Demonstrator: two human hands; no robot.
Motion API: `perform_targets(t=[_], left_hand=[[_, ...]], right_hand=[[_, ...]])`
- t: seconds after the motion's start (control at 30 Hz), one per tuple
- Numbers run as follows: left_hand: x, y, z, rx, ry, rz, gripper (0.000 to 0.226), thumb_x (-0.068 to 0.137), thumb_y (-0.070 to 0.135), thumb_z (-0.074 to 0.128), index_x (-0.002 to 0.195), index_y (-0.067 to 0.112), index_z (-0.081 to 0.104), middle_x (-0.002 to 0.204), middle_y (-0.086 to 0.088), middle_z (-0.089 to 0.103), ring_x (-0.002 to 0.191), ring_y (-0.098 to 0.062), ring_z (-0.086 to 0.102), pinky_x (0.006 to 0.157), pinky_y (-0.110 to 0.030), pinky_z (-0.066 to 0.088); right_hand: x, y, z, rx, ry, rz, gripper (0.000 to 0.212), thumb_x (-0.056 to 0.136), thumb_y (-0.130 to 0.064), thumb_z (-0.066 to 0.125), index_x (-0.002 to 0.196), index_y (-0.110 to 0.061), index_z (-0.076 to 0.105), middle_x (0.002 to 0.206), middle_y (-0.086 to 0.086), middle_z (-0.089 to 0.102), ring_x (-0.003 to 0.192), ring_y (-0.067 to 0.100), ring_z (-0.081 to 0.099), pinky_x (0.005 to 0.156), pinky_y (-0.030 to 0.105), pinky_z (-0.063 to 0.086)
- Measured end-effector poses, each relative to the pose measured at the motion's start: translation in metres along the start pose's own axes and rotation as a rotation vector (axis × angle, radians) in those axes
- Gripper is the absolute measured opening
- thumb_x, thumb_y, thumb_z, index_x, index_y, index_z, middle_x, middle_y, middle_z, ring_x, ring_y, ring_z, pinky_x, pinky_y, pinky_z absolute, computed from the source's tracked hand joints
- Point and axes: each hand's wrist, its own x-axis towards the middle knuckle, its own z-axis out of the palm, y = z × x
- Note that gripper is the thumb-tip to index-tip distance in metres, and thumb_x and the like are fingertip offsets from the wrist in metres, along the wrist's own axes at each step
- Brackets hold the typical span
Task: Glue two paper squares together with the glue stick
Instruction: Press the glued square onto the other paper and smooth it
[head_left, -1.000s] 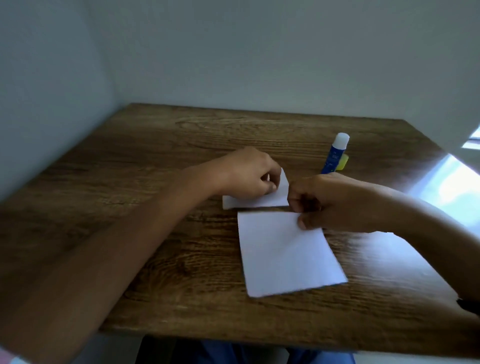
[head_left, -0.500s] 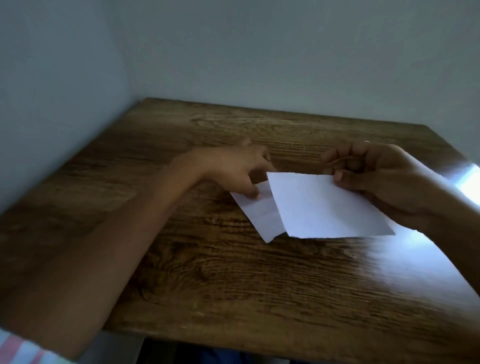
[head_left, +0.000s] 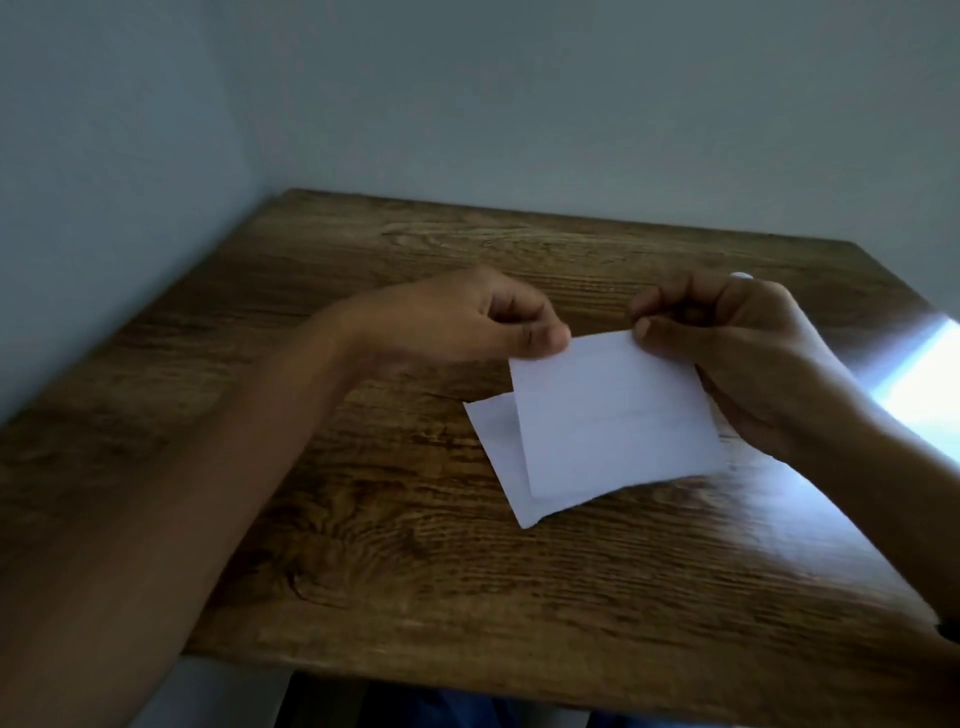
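Head cam: left hand (head_left: 467, 322) + right hand (head_left: 727, 343) pinching top paper (head_left: 613, 410) over bottom paper (head_left: 498, 447), aligning step; next needs edges matched, press down.

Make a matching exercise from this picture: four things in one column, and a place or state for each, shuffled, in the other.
Things
1. upper paper square
2. lower paper square
3. left hand
4. right hand

Places or states
A. flat on the wooden table, partly covered
B. pinches the sheet's far left corner
C. held at both far corners
D. pinches the sheet's far right corner

Pairs: 1-C, 2-A, 3-B, 4-D
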Motion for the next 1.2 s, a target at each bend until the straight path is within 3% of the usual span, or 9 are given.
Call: perform_targets(t=[0.13, 0.27, 0.4, 0.5, 0.63, 0.77, 1.0, 1.1, 1.2], left_hand=[[0.003, 0.000, 0.003, -0.029, 0.119, -0.055, 0.013, 0.084, 0.024, 0.059, 0.073, 0.021, 0.066, 0.065, 0.018, 0.067, 0.064, 0.006, 0.060, 0.055, -0.007, 0.042], [-0.002, -0.006, 0.001, -0.102, 0.266, -0.134, 0.014, 0.082, 0.023, 0.060, 0.072, 0.017, 0.068, 0.064, 0.011, 0.069, 0.062, -0.001, 0.058, 0.051, -0.014, 0.040], [-0.004, -0.012, 0.006, -0.110, 0.235, -0.148, 0.043, 0.070, 0.055, 0.052, 0.086, 0.020, 0.071, 0.084, -0.006, 0.070, 0.073, -0.018, 0.054, 0.062, -0.025, 0.036], [-0.004, -0.011, 0.010, -0.128, 0.222, -0.065, 0.028, 0.081, 0.041, 0.051, 0.090, 0.022, 0.069, 0.079, 0.010, 0.068, 0.069, -0.001, 0.057, 0.058, -0.014, 0.040], [-0.004, -0.014, 0.011, 0.130, 0.109, -0.011, 0.036, 0.084, 0.007, 0.054, 0.095, 0.041, 0.064, 0.095, 0.018, 0.059, 0.089, 0.010, 0.052, 0.074, -0.006, 0.040], [-0.003, -0.015, 0.012, 0.503, -0.099, -0.084, 0.042, 0.082, 0.023, 0.059, 0.093, 0.061, 0.046, 0.112, 0.010, 0.040, 0.108, -0.009, 0.027, 0.090, -0.029, 0.026], [0.000, -0.018, 0.017, 0.526, -0.116, -0.085, 0.032, 0.083, 0.033, 0.057, 0.109, 0.051, 0.050, 0.117, 0.008, 0.039, 0.114, -0.012, 0.025, 0.098, -0.041, 0.031], [-0.003, -0.015, 0.013, 0.383, -0.085, -0.052, 0.032, 0.083, 0.028, 0.057, 0.101, 0.054, 0.050, 0.113, 0.013, 0.044, 0.111, -0.006, 0.034, 0.095, -0.033, 0.032], [-0.009, -0.015, 0.002, 0.208, 0.028, 0.002, 0.035, 0.082, 0.016, 0.057, 0.100, 0.046, 0.059, 0.105, 0.018, 0.053, 0.092, 0.008, 0.048, 0.074, -0.009, 0.037]], right_hand=[[0.001, 0.001, 0.007, 0.097, 0.007, -0.029, 0.012, 0.079, -0.007, 0.064, 0.079, -0.019, 0.067, 0.063, -0.008, 0.067, 0.062, 0.005, 0.062, 0.054, 0.017, 0.049], [-0.002, 0.005, 0.007, 0.135, -0.082, 0.136, 0.016, 0.081, -0.013, 0.059, 0.094, -0.010, 0.067, 0.084, -0.001, 0.075, 0.081, 0.013, 0.069, 0.065, 0.021, 0.055], [-0.005, 0.000, 0.009, -0.053, -0.006, 0.096, 0.016, 0.085, -0.006, 0.058, 0.075, -0.012, 0.069, 0.066, -0.004, 0.073, 0.064, 0.009, 0.066, 0.053, 0.019, 0.054], [-0.011, -0.009, -0.001, -0.186, 0.010, 0.035, 0.033, 0.083, -0.005, 0.059, 0.058, -0.021, 0.070, 0.050, -0.011, 0.065, 0.044, 0.002, 0.057, 0.032, 0.016, 0.037], [-0.014, -0.011, -0.014, -0.324, -0.057, 0.122, 0.026, 0.083, -0.004, 0.058, 0.067, -0.020, 0.071, 0.054, -0.010, 0.067, 0.043, 0.002, 0.056, 0.030, 0.018, 0.035], [-0.013, -0.008, -0.016, -0.367, -0.150, 0.265, 0.019, 0.085, -0.003, 0.054, 0.069, -0.006, 0.065, 0.057, -0.009, 0.067, 0.046, 0.003, 0.057, 0.033, 0.017, 0.038], [-0.015, -0.008, -0.015, -0.255, -0.225, 0.329, 0.014, 0.084, -0.002, 0.054, 0.076, 0.001, 0.066, 0.059, -0.003, 0.070, 0.046, 0.006, 0.061, 0.034, 0.016, 0.040], [-0.015, -0.006, -0.012, -0.213, -0.207, 0.334, 0.020, 0.082, -0.003, 0.056, 0.069, -0.009, 0.069, 0.062, -0.004, 0.071, 0.049, 0.005, 0.062, 0.035, 0.014, 0.041], [-0.014, -0.003, -0.007, -0.178, -0.119, 0.292, 0.028, 0.082, -0.005, 0.057, 0.060, -0.014, 0.070, 0.062, -0.006, 0.071, 0.050, 0.005, 0.062, 0.034, 0.016, 0.041]])
